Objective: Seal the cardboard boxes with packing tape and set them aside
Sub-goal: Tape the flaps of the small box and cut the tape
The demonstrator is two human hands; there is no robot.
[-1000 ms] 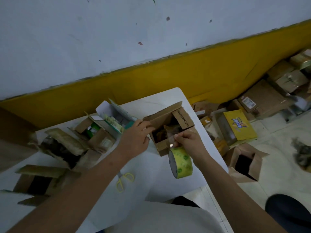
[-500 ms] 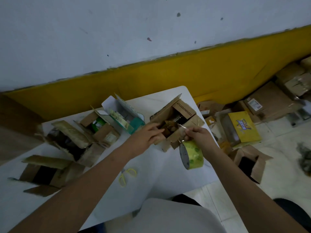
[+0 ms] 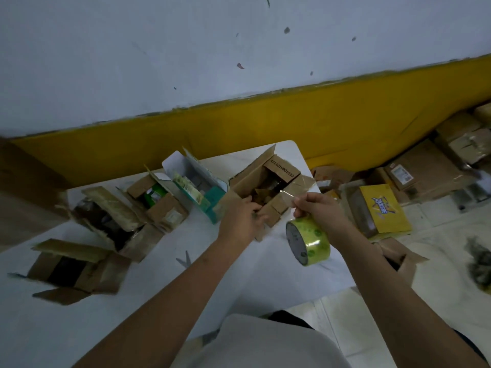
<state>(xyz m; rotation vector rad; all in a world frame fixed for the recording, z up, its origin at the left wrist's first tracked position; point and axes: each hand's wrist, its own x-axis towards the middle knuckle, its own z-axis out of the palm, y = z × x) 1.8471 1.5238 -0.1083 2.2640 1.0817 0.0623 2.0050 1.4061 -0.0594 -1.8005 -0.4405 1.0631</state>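
The open cardboard box (image 3: 265,179) sits at the far right corner of the white table (image 3: 148,301), flaps up, one flap printed with a number. My left hand (image 3: 240,220) has its fingers curled over the near flap, holding it. My right hand (image 3: 320,212) grips the yellow-green tape roll (image 3: 309,241) just beside the box's near right corner, and a clear tape strip (image 3: 299,188) stretches from its fingertips to the box's right flap. Left of the box stand a teal-and-white carton (image 3: 210,197) and three more open brown boxes (image 3: 164,211). Scissors (image 3: 184,258) lie partly hidden by my left forearm. On the floor to the right is a yellow box (image 3: 382,211) among other cartons.
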